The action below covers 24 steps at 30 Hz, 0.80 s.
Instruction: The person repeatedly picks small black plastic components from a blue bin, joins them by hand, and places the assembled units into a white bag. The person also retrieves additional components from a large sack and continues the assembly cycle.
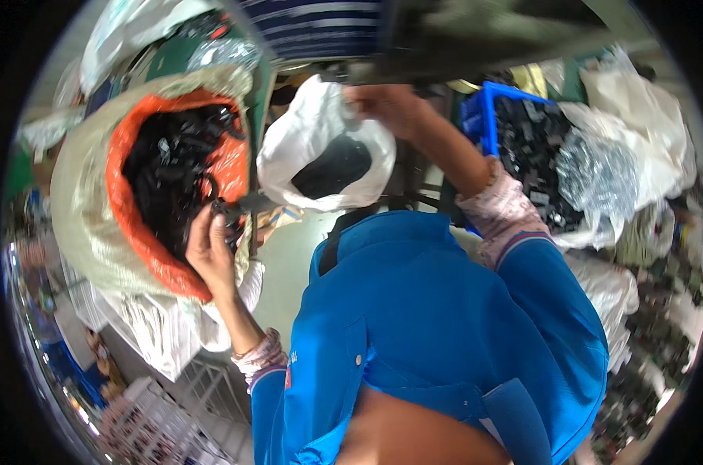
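My left hand (212, 252) is at the right edge of a large woven sack (88, 194) with an orange lining (122, 167). Its thumb and fingers pinch a small black part (229, 208), whose exact kind I cannot make out. Many dark, glossy pieces (169, 159) fill the sack. In front of me a white bag (285, 147) gapes, with something dark (332, 167) inside. My right hand (382, 107) is at the far right rim of this bag, just below a dark overhanging machine (475, 46). Blur and the hand's angle hide its fingertips.
To the right stands a blue crate (483, 124) of small black parts (530, 139), with clear plastic (599, 174) and pale sacks (638, 116) against it. White crates (153, 325) stack below the woven sack. A dark blue printed panel (312, 27) hangs at the top.
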{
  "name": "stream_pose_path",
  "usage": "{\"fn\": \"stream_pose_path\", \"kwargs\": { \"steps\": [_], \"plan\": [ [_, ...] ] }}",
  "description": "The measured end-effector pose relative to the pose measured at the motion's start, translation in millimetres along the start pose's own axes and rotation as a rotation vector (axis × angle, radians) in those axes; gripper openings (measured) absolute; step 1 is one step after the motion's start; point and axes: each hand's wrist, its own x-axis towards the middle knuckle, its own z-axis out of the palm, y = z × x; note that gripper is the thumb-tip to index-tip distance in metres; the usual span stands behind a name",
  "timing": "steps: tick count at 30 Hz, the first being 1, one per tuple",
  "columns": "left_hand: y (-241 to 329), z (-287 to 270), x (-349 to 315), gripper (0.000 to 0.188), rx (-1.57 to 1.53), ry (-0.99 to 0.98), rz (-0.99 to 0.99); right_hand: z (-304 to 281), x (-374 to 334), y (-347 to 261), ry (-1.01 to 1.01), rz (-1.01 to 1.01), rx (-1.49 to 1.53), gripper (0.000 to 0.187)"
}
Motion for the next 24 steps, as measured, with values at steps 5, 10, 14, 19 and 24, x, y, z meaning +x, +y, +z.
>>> {"fn": "stream_pose_path", "kwargs": {
  "steps": [5,10,14,19,24],
  "plan": [
    [14,87,-15,0.034,-0.797,-0.373,-0.288,20,-18,18,0.334,-0.562,-0.760,0.025],
    [4,134,-30,0.017,-0.890,-0.454,-0.447,-22,-102,17,0.438,-0.594,-0.969,0.016],
    [27,175,-46,0.038,-0.907,-0.479,-0.489,-128,-187,-3,0.820,-0.574,-1.255,0.018],
    [40,234,-58,0.041,-1.251,-0.745,-0.790,-190,-197,-9,0.887,0.091,-1.669,0.034],
    [83,289,-62,0.020,-1.180,-0.747,-0.814,-200,-179,5,0.877,0.163,-1.738,0.031]
  ]
}}
